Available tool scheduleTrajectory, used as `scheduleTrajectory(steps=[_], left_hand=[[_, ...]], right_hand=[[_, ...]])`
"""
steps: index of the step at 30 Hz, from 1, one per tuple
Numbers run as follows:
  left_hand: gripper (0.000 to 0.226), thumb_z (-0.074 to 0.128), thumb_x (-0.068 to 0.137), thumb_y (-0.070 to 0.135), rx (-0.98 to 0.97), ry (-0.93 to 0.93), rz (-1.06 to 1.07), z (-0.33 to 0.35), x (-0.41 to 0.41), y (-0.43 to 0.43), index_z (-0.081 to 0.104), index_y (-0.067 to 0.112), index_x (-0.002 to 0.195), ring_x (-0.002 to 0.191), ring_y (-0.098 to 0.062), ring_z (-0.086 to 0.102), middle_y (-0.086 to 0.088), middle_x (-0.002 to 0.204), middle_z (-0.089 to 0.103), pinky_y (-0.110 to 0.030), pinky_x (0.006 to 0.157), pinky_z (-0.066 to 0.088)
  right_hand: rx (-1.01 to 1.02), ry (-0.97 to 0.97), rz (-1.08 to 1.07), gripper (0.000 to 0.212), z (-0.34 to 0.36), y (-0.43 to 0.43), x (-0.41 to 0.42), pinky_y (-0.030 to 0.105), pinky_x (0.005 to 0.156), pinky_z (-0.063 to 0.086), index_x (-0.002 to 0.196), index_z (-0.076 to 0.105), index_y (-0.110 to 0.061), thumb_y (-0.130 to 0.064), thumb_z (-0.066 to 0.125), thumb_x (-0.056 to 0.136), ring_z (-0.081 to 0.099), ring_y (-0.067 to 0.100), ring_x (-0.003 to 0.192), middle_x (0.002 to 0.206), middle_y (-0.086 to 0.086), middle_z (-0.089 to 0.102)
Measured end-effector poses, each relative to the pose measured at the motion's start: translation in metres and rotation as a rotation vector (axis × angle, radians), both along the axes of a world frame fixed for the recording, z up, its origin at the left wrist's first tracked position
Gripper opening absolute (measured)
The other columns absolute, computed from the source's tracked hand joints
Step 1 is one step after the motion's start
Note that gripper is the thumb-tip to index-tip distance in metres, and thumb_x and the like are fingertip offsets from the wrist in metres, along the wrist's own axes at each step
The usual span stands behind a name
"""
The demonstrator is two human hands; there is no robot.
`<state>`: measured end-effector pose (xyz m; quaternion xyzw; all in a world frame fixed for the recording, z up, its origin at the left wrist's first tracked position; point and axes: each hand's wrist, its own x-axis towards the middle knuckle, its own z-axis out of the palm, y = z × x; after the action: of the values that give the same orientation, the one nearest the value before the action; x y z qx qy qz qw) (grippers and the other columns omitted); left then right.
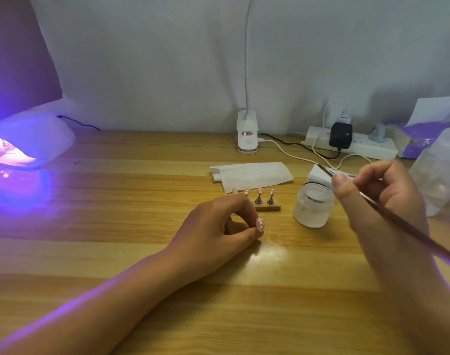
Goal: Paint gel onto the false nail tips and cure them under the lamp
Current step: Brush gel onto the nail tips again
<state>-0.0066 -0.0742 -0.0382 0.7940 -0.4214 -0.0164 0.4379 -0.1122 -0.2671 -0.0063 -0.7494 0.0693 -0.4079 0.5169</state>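
Near the desk's middle, the left hand pinches one pink nail tip. The right hand grips the brush just beside the frosted jar. Better to load little gel and stroke thinly, with the tip held steady.

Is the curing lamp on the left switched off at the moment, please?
No, the curing lamp glows bright violet and throws purple light over the wooden table.

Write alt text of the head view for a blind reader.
A person's left hand pinches a pink dotted nail tip over a wooden table while the right hand holds a thin brush near a small jar. More tips stand on a wooden holder behind; a curing lamp glows purple at far left.
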Motion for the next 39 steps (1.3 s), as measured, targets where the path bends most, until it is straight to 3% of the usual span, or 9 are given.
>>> scheduleTrajectory(steps=[5, 10, 17, 22, 27, 30, 33, 37, 39], left_hand=[[0.012, 0.076, 0.085, 0.024, 0.016, -0.002, -0.004, 0.001, 0.001, 0.0, 0.065, 0.029, 0.087, 0.053, 0.0, 0.05, 0.035, 0.07, 0.058, -0.011, 0.055, 0.036], [0.01, 0.074, 0.086, 0.024, 0.011, 0.004, -0.004, 0.001, 0.0, 0.0, 0.066, 0.031, 0.087, 0.052, -0.001, 0.048, 0.032, 0.073, 0.059, -0.01, 0.054, 0.034], [0.009, 0.074, 0.086, 0.027, 0.018, 0.012, 0.0, 0.003, 0.0, 0.0, 0.069, 0.032, 0.091, 0.057, -0.003, 0.05, 0.017, 0.089, 0.066, -0.015, 0.058, 0.035], [0.009, 0.074, 0.086, 0.022, 0.038, -0.013, 0.019, 0.004, -0.001, -0.001, 0.071, 0.027, 0.092, 0.057, -0.005, 0.048, 0.012, 0.09, 0.064, -0.012, 0.061, 0.034], [0.008, 0.074, 0.086, 0.021, 0.053, -0.022, 0.021, 0.006, -0.003, -0.001, 0.072, 0.024, 0.093, 0.055, -0.007, 0.047, 0.013, 0.087, 0.062, 0.003, 0.073, 0.031], [0.006, 0.074, 0.086, 0.022, 0.046, -0.011, 0.017, 0.007, -0.004, -0.001, 0.073, 0.023, 0.092, 0.055, -0.007, 0.047, 0.012, 0.087, 0.063, 0.0, 0.078, 0.035], [0.005, 0.074, 0.085, 0.022, 0.035, 0.013, 0.011, 0.007, -0.005, -0.001, 0.074, 0.023, 0.09, 0.055, -0.006, 0.048, 0.014, 0.085, 0.062, -0.014, 0.087, 0.04], [0.007, 0.075, 0.084, 0.02, 0.028, 0.026, 0.018, 0.008, -0.004, -0.002, 0.073, 0.025, 0.088, 0.055, -0.005, 0.048, 0.023, 0.08, 0.059, -0.021, 0.067, 0.036], [0.006, 0.076, 0.084, 0.019, 0.017, 0.02, 0.023, 0.006, -0.004, -0.002, 0.073, 0.023, 0.087, 0.053, -0.006, 0.047, 0.025, 0.077, 0.058, -0.022, 0.081, 0.038]], right_hand=[[-0.057, 0.055, -0.1, 0.023, 0.001, -0.021, 0.004, 0.009, 0.039, 0.029, 0.065, 0.048, -0.026, -0.032, 0.063, 0.081, 0.038, 0.003, 0.042, 0.049, -0.01, 0.046], [-0.095, 0.212, -0.13, 0.021, -0.013, -0.028, 0.008, 0.021, 0.045, 0.035, 0.068, 0.049, -0.018, -0.018, 0.065, 0.082, 0.039, 0.003, 0.046, 0.05, -0.01, 0.049], [-0.148, 0.247, -0.126, 0.024, -0.016, -0.025, 0.007, 0.029, 0.049, 0.035, 0.067, 0.048, -0.019, -0.012, 0.067, 0.081, 0.042, 0.004, 0.049, 0.052, -0.007, 0.049], [-0.192, 0.247, -0.141, 0.023, -0.017, -0.025, 0.007, 0.026, 0.047, 0.037, 0.069, 0.049, -0.019, -0.014, 0.067, 0.083, 0.045, 0.004, 0.05, 0.055, -0.004, 0.05], [-0.232, 0.236, -0.14, 0.024, -0.019, -0.025, 0.009, 0.013, 0.044, 0.037, 0.07, 0.049, -0.02, -0.017, 0.067, 0.086, 0.047, 0.001, 0.049, 0.056, -0.003, 0.051], [-0.249, 0.23, -0.136, 0.024, -0.018, -0.025, 0.009, 0.011, 0.044, 0.036, 0.071, 0.049, -0.02, -0.017, 0.067, 0.087, 0.048, -0.001, 0.05, 0.056, -0.004, 0.05], [-0.244, 0.223, -0.131, 0.024, -0.018, -0.025, 0.009, 0.01, 0.043, 0.036, 0.071, 0.05, -0.021, -0.017, 0.067, 0.087, 0.049, -0.001, 0.05, 0.055, -0.006, 0.05], [-0.209, 0.197, -0.134, 0.022, -0.02, -0.026, 0.009, 0.011, 0.045, 0.037, 0.072, 0.05, -0.02, -0.022, 0.064, 0.089, 0.048, 0.002, 0.05, 0.058, -0.005, 0.055], [-0.176, 0.16, -0.138, 0.022, -0.02, -0.026, 0.009, 0.012, 0.045, 0.036, 0.072, 0.05, -0.021, -0.021, 0.062, 0.09, 0.047, 0.005, 0.051, 0.058, -0.006, 0.054]])
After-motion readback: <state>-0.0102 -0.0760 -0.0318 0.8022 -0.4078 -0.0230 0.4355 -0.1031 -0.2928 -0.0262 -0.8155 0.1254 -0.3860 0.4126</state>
